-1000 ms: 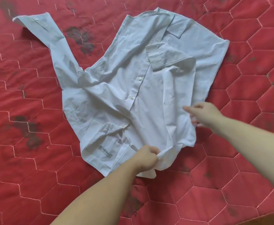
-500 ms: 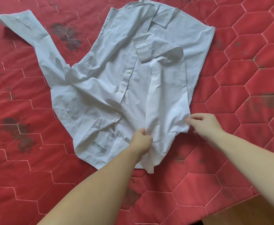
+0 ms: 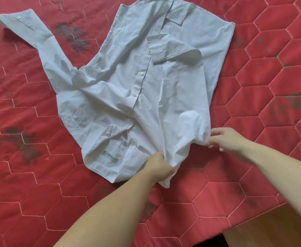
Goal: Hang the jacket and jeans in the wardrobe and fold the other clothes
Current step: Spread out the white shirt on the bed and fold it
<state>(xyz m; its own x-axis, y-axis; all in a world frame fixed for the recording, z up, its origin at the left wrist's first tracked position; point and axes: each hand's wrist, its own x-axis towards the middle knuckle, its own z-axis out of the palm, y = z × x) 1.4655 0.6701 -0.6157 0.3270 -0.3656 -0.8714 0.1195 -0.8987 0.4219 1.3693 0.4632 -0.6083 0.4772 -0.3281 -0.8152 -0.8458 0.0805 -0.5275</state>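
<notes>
I see bright, even daylight across the frame, with only soft shadows under the shirt [image 3: 146, 97] folds and the raised sleeve [image 3: 26, 27] at upper left. No glare. Focus is slightly soft throughout, and the quilt [image 3: 270, 86] stitching bends toward the edges from the wide lens.

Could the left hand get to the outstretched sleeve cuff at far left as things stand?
Probably yes: nothing lies between the left hand and the cuff, only open red quilt. But that hand is gripping the shirt hem and would have to let go first.
</notes>
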